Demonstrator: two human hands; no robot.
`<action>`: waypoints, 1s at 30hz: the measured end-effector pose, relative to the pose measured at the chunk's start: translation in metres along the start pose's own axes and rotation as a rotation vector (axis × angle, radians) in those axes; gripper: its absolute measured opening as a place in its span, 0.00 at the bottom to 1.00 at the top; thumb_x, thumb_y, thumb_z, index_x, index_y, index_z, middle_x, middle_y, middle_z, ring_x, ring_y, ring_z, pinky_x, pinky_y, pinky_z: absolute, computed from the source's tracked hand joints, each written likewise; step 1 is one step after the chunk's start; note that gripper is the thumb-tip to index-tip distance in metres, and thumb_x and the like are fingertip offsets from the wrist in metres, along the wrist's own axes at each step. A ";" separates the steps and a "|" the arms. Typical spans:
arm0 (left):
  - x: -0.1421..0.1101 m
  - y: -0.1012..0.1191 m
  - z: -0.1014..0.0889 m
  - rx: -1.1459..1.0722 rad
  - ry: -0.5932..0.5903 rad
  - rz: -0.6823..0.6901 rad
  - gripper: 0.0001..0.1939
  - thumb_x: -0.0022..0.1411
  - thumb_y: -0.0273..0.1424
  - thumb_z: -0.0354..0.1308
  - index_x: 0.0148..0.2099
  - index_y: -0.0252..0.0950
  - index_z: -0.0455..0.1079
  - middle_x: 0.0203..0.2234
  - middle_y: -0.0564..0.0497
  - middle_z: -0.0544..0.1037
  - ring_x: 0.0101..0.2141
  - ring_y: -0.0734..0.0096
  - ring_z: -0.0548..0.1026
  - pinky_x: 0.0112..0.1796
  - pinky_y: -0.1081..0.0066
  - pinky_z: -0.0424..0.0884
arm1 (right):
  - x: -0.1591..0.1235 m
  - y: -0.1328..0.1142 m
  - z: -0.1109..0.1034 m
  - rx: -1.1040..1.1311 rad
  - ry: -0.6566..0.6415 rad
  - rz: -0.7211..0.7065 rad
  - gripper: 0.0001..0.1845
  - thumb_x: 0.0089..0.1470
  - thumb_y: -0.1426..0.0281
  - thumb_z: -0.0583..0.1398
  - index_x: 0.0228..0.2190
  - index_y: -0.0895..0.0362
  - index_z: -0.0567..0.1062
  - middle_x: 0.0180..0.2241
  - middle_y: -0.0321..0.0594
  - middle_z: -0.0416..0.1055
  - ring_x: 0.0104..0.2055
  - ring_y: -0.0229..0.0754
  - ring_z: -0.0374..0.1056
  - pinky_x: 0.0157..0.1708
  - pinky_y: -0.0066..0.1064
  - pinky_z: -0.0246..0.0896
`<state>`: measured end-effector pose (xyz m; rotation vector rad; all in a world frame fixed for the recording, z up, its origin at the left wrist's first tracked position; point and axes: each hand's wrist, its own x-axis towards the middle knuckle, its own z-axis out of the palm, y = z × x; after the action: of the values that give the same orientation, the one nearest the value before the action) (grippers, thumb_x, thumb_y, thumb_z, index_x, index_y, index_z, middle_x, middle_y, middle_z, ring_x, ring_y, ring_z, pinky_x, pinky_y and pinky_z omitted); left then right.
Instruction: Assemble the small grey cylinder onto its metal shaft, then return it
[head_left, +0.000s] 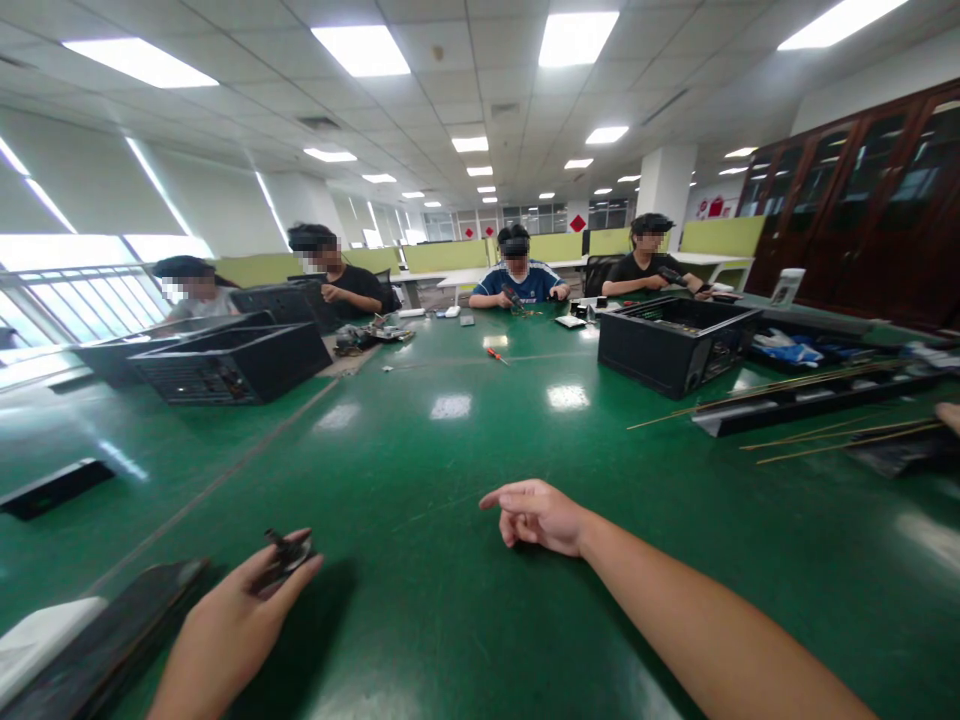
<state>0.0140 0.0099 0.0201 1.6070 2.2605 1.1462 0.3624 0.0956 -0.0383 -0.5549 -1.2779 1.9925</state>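
We find the small dark part [289, 552] at eight o'clock in our view, held above the green table [420, 450] in our left hand [229, 615]. We judge it light and stiff, perhaps a little slick if it is metal or smooth plastic; its narrow stub looks like the weaker place, so we would grip the broader body by its edges. Our left fingers are pinched on it, thumb opposite. At five o'clock, our right hand [547, 515] has its index finger stretched out and the others loosely curled, with nothing visible in them; whether it touches the table we cannot tell. A red screwdriver [496, 355] lies well apart from it, towards eleven o'clock.
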 end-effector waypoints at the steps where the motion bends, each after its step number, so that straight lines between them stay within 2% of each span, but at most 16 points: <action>1: 0.001 0.024 0.011 -0.027 -0.053 0.026 0.22 0.44 0.45 0.66 0.43 0.46 0.78 0.31 0.53 0.83 0.32 0.53 0.80 0.38 0.58 0.74 | 0.000 0.000 -0.001 0.002 0.006 -0.014 0.23 0.49 0.59 0.65 0.41 0.63 0.76 0.19 0.38 0.73 0.14 0.29 0.56 0.18 0.24 0.47; 3: 0.003 0.067 0.041 -0.193 -0.163 0.130 0.26 0.44 0.45 0.66 0.47 0.41 0.77 0.40 0.47 0.82 0.38 0.52 0.80 0.45 0.57 0.73 | 0.000 -0.003 -0.004 -0.006 0.038 -0.053 0.24 0.49 0.59 0.65 0.43 0.63 0.76 0.20 0.37 0.73 0.13 0.28 0.55 0.21 0.25 0.52; 6: 0.005 0.113 0.098 -0.463 -0.361 0.201 0.33 0.44 0.39 0.69 0.53 0.36 0.71 0.40 0.44 0.81 0.40 0.55 0.80 0.43 0.60 0.75 | 0.000 -0.008 -0.015 -0.065 0.182 -0.154 0.24 0.49 0.61 0.64 0.45 0.62 0.74 0.24 0.37 0.74 0.14 0.28 0.55 0.22 0.26 0.53; 9: 0.005 0.130 0.147 -0.555 -0.482 0.312 0.25 0.46 0.36 0.68 0.47 0.35 0.73 0.37 0.44 0.81 0.40 0.57 0.79 0.41 0.62 0.76 | 0.002 -0.011 -0.028 -0.123 0.434 -0.322 0.24 0.45 0.67 0.64 0.46 0.59 0.72 0.31 0.38 0.74 0.20 0.30 0.61 0.22 0.25 0.53; 11: 0.004 0.130 0.165 -0.504 -0.533 0.373 0.19 0.49 0.36 0.67 0.44 0.35 0.75 0.38 0.44 0.81 0.39 0.58 0.79 0.41 0.62 0.75 | 0.005 -0.010 -0.035 -0.136 0.556 -0.396 0.24 0.40 0.72 0.61 0.44 0.58 0.72 0.35 0.38 0.72 0.25 0.33 0.64 0.23 0.24 0.54; 13: 0.004 0.125 0.171 -0.432 -0.590 0.431 0.17 0.51 0.36 0.66 0.45 0.37 0.76 0.39 0.46 0.81 0.39 0.60 0.78 0.43 0.63 0.73 | 0.009 -0.006 -0.039 -0.151 0.599 -0.399 0.25 0.35 0.76 0.58 0.41 0.57 0.71 0.37 0.39 0.70 0.28 0.34 0.64 0.23 0.24 0.55; 16: 0.004 0.117 0.172 -0.403 -0.636 0.497 0.17 0.53 0.36 0.65 0.46 0.40 0.77 0.39 0.48 0.80 0.40 0.62 0.77 0.45 0.64 0.71 | 0.015 0.003 -0.040 -0.234 0.580 -0.344 0.27 0.30 0.79 0.55 0.38 0.56 0.69 0.38 0.38 0.69 0.29 0.35 0.64 0.26 0.25 0.58; 19: 0.005 0.112 0.176 -0.532 -0.615 0.398 0.22 0.50 0.34 0.67 0.49 0.38 0.73 0.40 0.48 0.79 0.41 0.63 0.77 0.45 0.64 0.72 | 0.017 0.011 -0.041 -0.370 0.556 -0.293 0.28 0.29 0.80 0.53 0.38 0.55 0.68 0.38 0.37 0.68 0.30 0.35 0.65 0.28 0.26 0.59; 22: 0.006 0.110 0.184 -0.656 -0.582 0.274 0.23 0.46 0.32 0.70 0.46 0.34 0.72 0.37 0.47 0.80 0.38 0.63 0.78 0.43 0.66 0.74 | 0.015 0.016 -0.041 -0.470 0.530 -0.278 0.29 0.32 0.80 0.53 0.41 0.55 0.68 0.38 0.37 0.68 0.30 0.34 0.65 0.28 0.26 0.59; 25: 0.007 0.108 0.187 -0.682 -0.562 0.244 0.20 0.46 0.33 0.70 0.42 0.34 0.74 0.35 0.47 0.80 0.36 0.63 0.78 0.41 0.66 0.74 | 0.011 0.017 -0.040 -0.523 0.495 -0.271 0.29 0.36 0.80 0.55 0.44 0.54 0.68 0.38 0.37 0.68 0.29 0.34 0.65 0.27 0.25 0.58; 30: 0.007 0.110 0.184 -0.689 -0.577 0.260 0.20 0.48 0.33 0.69 0.44 0.35 0.75 0.36 0.48 0.81 0.37 0.63 0.78 0.42 0.66 0.74 | 0.007 0.011 -0.035 -0.511 0.493 -0.271 0.26 0.39 0.77 0.60 0.44 0.55 0.68 0.41 0.39 0.68 0.26 0.31 0.63 0.28 0.26 0.59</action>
<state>0.1879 0.1224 -0.0359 1.6529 1.1568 1.1370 0.3771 0.1192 -0.0629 -0.9839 -1.4431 1.1979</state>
